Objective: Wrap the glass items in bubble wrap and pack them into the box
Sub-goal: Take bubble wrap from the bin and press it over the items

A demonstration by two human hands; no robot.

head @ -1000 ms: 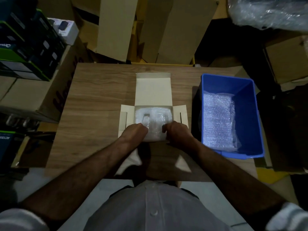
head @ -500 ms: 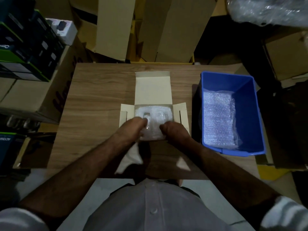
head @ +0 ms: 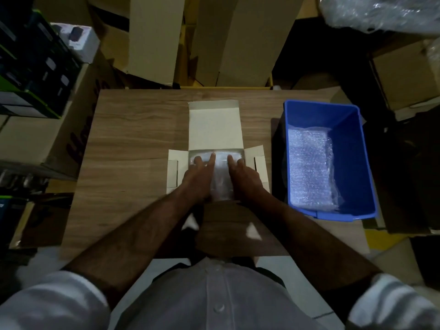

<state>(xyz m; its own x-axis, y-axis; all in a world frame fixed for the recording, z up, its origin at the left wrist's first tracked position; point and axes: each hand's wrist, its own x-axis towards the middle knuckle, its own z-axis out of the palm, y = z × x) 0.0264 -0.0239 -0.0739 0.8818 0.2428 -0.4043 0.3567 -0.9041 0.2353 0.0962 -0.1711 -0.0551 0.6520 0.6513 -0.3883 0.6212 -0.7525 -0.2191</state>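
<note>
No text is reading clearly anywhere in this dim view. Dark handwritten-looking lettering is running down the side of the big brown carton (head: 78, 139) left of the table, but the letters are not making out as any word. The stacked dark retail boxes (head: 35, 67) at the far left are showing small pale label patches, too blurred to read. The white carton (head: 79, 42) behind them is carrying a dark product picture and no legible words.
</note>
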